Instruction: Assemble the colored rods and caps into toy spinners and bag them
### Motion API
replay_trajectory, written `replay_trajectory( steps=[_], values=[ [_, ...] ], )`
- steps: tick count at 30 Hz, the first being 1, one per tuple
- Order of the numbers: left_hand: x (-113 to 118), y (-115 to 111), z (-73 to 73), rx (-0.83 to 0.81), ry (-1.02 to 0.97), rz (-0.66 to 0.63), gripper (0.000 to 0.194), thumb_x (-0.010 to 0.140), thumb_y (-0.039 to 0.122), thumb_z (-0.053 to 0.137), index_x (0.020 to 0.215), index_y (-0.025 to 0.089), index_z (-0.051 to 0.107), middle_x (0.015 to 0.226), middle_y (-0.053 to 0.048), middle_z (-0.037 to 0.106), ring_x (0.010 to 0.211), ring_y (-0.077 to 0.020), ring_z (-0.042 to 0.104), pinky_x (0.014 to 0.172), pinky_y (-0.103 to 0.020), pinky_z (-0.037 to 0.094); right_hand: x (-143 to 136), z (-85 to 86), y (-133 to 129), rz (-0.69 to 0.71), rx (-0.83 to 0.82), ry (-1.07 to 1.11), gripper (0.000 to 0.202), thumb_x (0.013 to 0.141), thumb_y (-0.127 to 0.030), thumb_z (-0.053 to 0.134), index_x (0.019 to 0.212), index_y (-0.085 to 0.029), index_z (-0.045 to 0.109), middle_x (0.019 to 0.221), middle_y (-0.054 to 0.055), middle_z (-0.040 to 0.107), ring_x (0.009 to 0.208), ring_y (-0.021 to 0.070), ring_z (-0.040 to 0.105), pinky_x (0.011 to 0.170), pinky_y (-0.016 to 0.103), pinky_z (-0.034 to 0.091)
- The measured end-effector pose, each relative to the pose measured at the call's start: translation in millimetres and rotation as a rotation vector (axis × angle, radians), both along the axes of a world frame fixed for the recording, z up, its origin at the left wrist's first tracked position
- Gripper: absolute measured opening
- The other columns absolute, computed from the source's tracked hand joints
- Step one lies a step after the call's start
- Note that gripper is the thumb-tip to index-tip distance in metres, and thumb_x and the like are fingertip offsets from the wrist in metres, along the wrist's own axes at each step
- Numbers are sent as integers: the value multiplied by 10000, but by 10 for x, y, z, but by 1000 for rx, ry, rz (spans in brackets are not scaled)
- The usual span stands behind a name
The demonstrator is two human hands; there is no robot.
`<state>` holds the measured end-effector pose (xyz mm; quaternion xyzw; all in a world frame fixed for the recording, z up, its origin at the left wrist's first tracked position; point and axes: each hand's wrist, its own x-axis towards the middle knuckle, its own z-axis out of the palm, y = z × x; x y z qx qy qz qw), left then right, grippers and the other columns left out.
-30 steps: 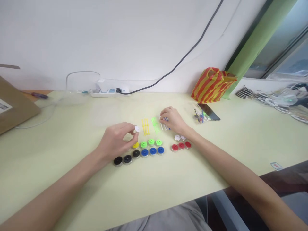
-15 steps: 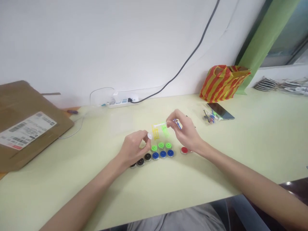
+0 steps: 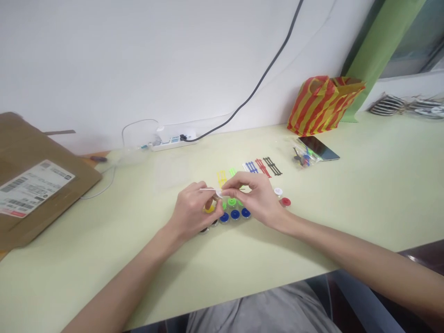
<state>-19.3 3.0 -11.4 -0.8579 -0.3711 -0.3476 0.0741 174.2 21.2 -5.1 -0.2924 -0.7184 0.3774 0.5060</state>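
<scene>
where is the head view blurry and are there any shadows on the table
Head view: the white disc and thin white rod between the left hand and right hand look soft-edged; head view: print on the package label is too blurred to read; head view: a faint, diffuse shadow lies on the table beside the left forearm

Left hand (image 3: pixel 194 208) pinching a small white disc (image 3: pixel 218 194), right hand (image 3: pixel 255 196) holding a thin white rod (image 3: pixel 207 189) at it, blue discs (image 3: pixel 235 214) on pale tabletop (image 3: pixel 166 286) below, coloured rods (image 3: pixel 263 168) grouped beyond, striped bag (image 3: pixel 321 108) at back right, cardboard parcel (image 3: pixel 31 152) at left.
</scene>
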Motion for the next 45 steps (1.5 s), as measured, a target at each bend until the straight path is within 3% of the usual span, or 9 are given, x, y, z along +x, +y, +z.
replay_trajectory(
  steps=[8,14,22,29,33,40,45],
  values=[
    [58,-29,1,38,-12,4,281,918,186,557,652,217,472,486,50,489,500,-128,424,568,-291,407,-13,-57,21,-4,-12,48,152,876,-134,678,846,-245,777,845,5,769,794,164,712,752,304,573],
    [32,-38,-12,22,-25,32,333,931,196,562,622,217,439,507,35,507,517,-131,471,531,-278,384,-14,-53,27,20,-95,66,18,857,-230,743,851,-225,759,835,12,775,774,169,723,743,311,584],
    [2,-33,-8,71,44,11,281,987,254,573,710,205,563,564,22,613,539,-139,551,593,-300,436,14,-34,37,36,-52,12,83,901,-246,697,867,-232,772,883,17,781,827,172,716,712,300,558],
    [-38,-36,-6,168,39,-5,261,989,209,580,728,201,590,569,28,632,504,-123,543,549,-274,390,33,-39,7,102,-22,-8,119,929,-274,672,957,-242,783,970,25,788,890,170,728,682,271,563],
    [-72,-38,-19,180,51,52,328,983,215,577,656,199,563,496,43,565,461,-112,519,521,-266,358,52,-47,15,155,-15,-13,167,905,-350,712,1015,-250,786,1024,37,789,951,191,738,691,277,591],
    [-66,-43,4,251,83,50,251,967,131,561,730,190,618,567,35,660,503,-110,599,515,-263,373,28,-55,11,177,-46,4,228,836,-363,790,1016,-224,794,1010,53,792,865,185,749,668,281,604],
    [-57,-37,18,343,70,60,268,960,128,567,699,184,590,505,50,585,459,-101,550,513,-245,383,-13,-79,-16,167,-131,91,247,788,-358,832,986,-213,811,999,55,798,843,186,755,667,273,607]
  ],
)
